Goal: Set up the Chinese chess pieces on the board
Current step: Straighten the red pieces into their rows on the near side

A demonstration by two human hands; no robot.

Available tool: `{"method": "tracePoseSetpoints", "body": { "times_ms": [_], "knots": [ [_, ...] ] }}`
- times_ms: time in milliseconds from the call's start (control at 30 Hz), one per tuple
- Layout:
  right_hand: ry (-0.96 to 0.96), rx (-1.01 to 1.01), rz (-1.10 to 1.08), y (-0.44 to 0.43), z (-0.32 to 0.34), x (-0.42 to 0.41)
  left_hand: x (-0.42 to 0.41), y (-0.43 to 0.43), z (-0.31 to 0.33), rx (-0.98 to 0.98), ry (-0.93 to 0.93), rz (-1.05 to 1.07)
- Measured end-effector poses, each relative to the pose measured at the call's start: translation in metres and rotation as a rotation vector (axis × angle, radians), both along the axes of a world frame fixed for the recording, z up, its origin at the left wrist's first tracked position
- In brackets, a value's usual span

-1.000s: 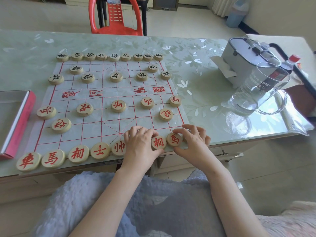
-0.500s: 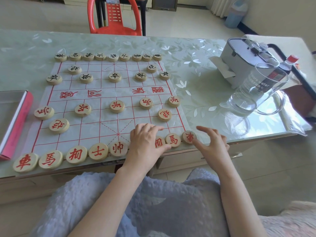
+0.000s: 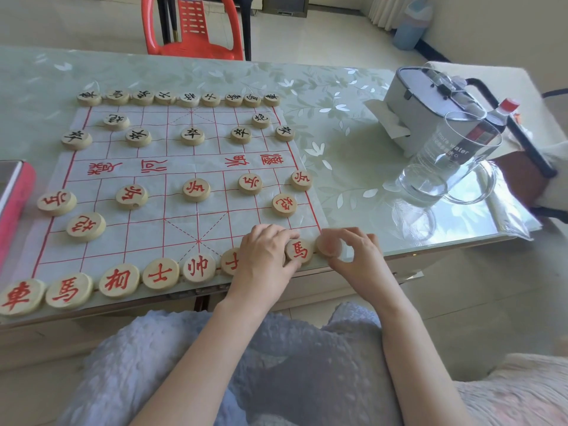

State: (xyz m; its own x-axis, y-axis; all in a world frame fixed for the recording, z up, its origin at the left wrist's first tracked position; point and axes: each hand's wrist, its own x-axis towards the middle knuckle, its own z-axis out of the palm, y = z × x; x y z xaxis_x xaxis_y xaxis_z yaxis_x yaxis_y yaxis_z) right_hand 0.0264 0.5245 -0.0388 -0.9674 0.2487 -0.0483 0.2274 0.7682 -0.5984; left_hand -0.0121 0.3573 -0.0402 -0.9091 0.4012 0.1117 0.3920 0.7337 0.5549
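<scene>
R hand (image 3: pixel 356 253) has closed in since 0.5 s ago. Then it was spread flat just right of the chariot piece (image 3: pixel 329 245); now thumb + fingers pinch that piece by its rim at the near-right corner of the paper board (image 3: pixel 147 238). The piece's face is blurred, no char. legible, and can't tell if it lies flat or is tipped.

L hand (image 3: pixel 266 256) has hardly shifted. It's curled knuckles-up over the spot btw the red advisor piece (image 3: pixel 232 262) and the red horse piece (image 3: pixel 299 251), thumb tip at the horse's near edge. What's under it is hidden, so can't tell if it grips anything.

Red general piece (image 3: pixel 199 267) sits just left of the advisor. Red soldiers (image 3: pixel 196 189) stand on the near half, black pieces (image 3: pixel 192 136) on the far half.

Board lies on a glass-topped table (image 3: pixel 338 96). Pink box (image 3: pixel 15 204) at the left edge, glass pitcher (image 3: pixel 451 167) + grey case (image 3: pixel 424 118) to the right, red chair (image 3: pixel 196 29) beyond.
</scene>
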Motion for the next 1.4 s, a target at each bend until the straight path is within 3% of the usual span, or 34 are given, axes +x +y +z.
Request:
{"method": "tracePoseSetpoints", "body": {
  "times_ms": [200, 433, 700, 900, 1200, 1400],
  "knots": [
    [-0.019, 0.123, -0.119, -0.004, 0.001, -0.009, 0.0, -0.001, -0.001, -0.007, -0.003, -0.005],
    [-0.079, 0.095, 0.01, -0.003, 0.003, 0.002, 0.001, 0.003, -0.006, -0.041, 0.014, -0.015],
    [-0.058, 0.095, -0.179, 0.001, 0.001, -0.005, -0.001, 0.005, -0.007, -0.031, 0.001, 0.001],
    [-0.08, 0.059, -0.025, 0.002, 0.002, 0.005, -0.001, 0.005, -0.006, -0.034, 0.003, -0.007],
    [-0.053, 0.081, -0.161, 0.003, -0.003, -0.004, 0.0, 0.005, -0.006, -0.018, 0.004, -0.01],
    [-0.081, 0.045, -0.129, 0.002, -0.001, 0.0, 0.0, 0.006, -0.006, -0.014, 0.0, -0.014]
  ]
}}
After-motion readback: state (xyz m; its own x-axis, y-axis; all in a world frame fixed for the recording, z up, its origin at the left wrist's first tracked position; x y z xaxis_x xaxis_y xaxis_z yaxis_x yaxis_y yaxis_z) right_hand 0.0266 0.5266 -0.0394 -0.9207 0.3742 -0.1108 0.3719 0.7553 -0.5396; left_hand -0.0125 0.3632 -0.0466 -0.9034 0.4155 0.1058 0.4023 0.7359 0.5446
